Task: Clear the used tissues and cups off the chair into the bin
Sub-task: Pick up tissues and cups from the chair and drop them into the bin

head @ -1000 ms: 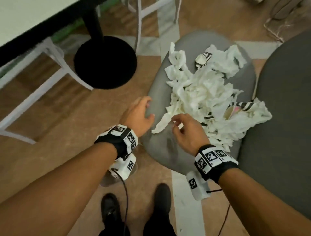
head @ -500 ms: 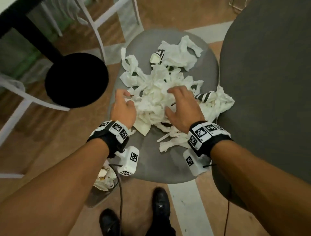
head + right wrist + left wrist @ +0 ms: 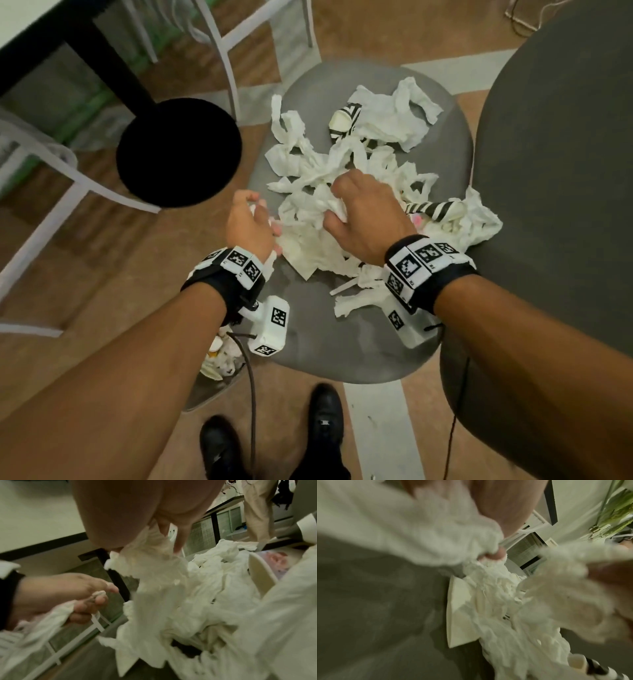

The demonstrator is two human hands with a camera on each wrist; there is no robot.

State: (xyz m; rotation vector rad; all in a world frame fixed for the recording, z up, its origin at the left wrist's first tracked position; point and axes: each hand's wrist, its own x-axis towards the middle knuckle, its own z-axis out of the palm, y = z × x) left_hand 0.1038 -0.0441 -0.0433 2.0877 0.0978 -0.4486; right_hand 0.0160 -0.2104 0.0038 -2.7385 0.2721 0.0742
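Note:
A heap of crumpled white tissues [image 3: 346, 171] covers the round grey chair seat [image 3: 329, 342]. Two black-and-white striped paper cups lie in it, one at the far side [image 3: 346, 120] and one at the right [image 3: 431, 209]. My left hand [image 3: 251, 222] grips a bunch of tissue at the pile's left edge; the right wrist view shows its fingers [image 3: 96, 599] curled round the tissue. At the pile's middle, my right hand [image 3: 366, 216] clutches a wad of tissue [image 3: 150, 555]. The bin [image 3: 219, 370], with tissues inside, stands on the floor under my left forearm.
A large dark grey round seat [image 3: 561, 205] stands close at the right. The black round table base [image 3: 178, 150] and white chair legs [image 3: 219, 44] are to the left on the wooden floor. My black shoes [image 3: 325, 418] are below the seat.
Both hands moved from the seat's near edge into the tissue pile and closed on tissue. The head view has shifted closer over the chair.

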